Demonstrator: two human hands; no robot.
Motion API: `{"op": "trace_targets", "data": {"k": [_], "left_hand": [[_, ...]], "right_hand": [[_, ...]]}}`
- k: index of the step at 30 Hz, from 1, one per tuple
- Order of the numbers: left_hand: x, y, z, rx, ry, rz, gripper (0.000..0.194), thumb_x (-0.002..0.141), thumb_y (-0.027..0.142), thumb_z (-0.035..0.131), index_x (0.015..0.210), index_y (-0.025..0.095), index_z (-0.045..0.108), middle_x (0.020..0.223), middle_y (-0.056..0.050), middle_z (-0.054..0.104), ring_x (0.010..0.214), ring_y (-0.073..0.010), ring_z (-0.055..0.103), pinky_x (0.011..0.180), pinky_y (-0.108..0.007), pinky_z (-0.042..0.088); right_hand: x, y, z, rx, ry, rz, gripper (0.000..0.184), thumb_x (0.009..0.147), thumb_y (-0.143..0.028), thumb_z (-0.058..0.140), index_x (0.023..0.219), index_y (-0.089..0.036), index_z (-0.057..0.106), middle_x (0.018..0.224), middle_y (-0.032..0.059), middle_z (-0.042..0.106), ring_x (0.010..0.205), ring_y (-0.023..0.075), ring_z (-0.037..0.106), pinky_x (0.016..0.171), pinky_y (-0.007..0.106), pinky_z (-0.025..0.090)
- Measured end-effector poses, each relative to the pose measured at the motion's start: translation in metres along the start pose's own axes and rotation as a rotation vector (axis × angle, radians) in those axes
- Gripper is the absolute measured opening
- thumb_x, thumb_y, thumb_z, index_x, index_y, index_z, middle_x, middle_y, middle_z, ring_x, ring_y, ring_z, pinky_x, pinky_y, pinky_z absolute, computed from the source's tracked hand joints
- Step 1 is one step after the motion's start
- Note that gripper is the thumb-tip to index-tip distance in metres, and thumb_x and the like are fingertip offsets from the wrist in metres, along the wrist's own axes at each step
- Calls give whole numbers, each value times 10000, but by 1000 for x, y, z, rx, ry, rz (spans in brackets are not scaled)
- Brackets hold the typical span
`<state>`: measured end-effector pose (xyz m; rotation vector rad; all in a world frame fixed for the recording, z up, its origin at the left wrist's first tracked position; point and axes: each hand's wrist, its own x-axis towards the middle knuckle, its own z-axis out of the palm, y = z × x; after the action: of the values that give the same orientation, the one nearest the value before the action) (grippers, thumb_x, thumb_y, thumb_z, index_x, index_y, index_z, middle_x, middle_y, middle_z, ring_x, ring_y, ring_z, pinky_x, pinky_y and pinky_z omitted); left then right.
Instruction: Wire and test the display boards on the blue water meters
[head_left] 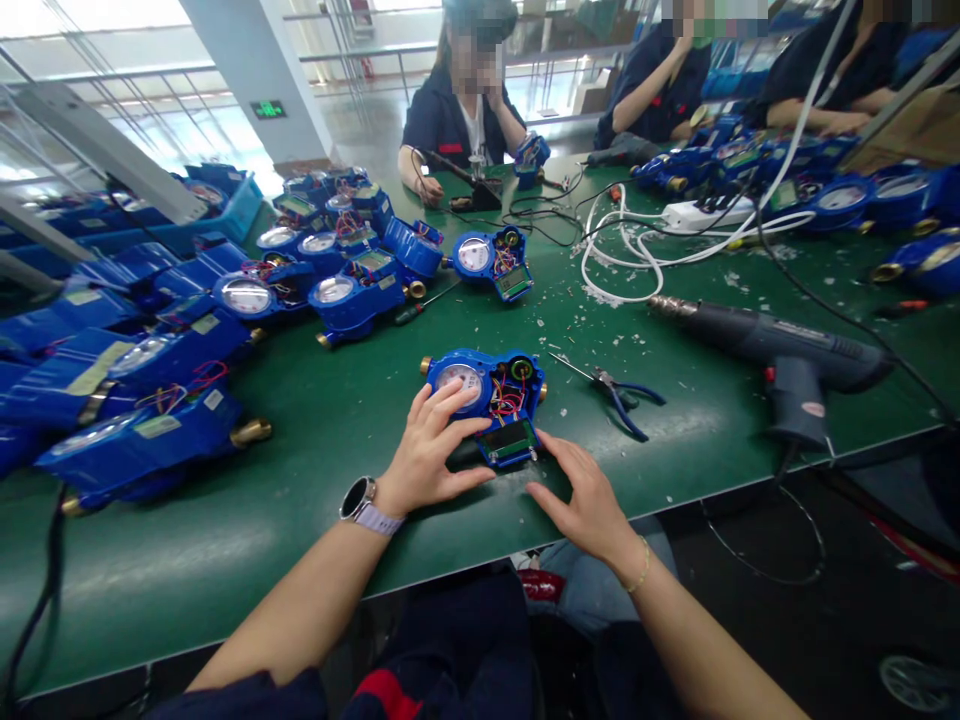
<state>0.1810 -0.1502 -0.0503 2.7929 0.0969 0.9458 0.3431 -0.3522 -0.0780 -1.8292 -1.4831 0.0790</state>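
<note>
Meter lies uncovered at frame centre, apparently for access to wiring; left hand steadies dial, seemingly, fingers spread; right fingers, ungripping, flank display.

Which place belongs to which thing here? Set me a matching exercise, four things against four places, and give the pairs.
1. Heat gun
2. Watch
3. Pliers
4. Left hand

A. Lying partly over the handled meter
B. Farthest right of the four
C. Between the handled meter and the heat gun
D. Worn on the left arm

Pairs: 1-B, 2-D, 3-C, 4-A
</note>
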Motion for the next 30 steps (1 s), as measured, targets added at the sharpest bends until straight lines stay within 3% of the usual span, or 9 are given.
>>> {"op": "trace_targets", "data": {"k": [13, 19, 25, 30], "left_hand": [[1, 4, 2, 6, -151, -71, 629, 788, 609, 662, 1299, 250, 587, 1522, -133, 408, 1453, -385, 275, 1191, -603, 153], [-1, 0, 2, -3, -107, -74, 825, 744, 686, 660, 1385, 197, 486, 1519, -179, 398, 1456, -377, 277, 1201, -587, 136], [-2, -5, -5, 0, -58, -90, 511, 759, 605, 698, 1114, 240, 663, 1488, -116, 456, 1439, -366, 313, 1198, -598, 156], [-2, -7, -6, 23, -54, -98, 309, 830, 440, 682, 1084, 265, 694, 1477, -86, 473, 1448, -339, 312, 1198, -600, 174]], "right_hand": [[2, -1, 0, -15, -7, 25, 559, 917, -369, 580, 1433, -213, 431, 1264, 123, 617, 1144, 284, 589, 975, 491, 491], [2, 0, 1, -27, 6, 13, 527, 928, -368, 575, 1409, -198, 445, 1252, 127, 624, 1128, 278, 595, 958, 486, 503], [2, 1, 0, -23, 8, 21, 502, 925, -360, 574, 1391, -205, 471, 1234, 122, 636, 1112, 280, 607, 948, 485, 510], [2, 2, 1, -30, 8, 34, 484, 926, -364, 572, 1377, -210, 486, 1228, 119, 639, 1111, 284, 608, 944, 490, 512]]}}
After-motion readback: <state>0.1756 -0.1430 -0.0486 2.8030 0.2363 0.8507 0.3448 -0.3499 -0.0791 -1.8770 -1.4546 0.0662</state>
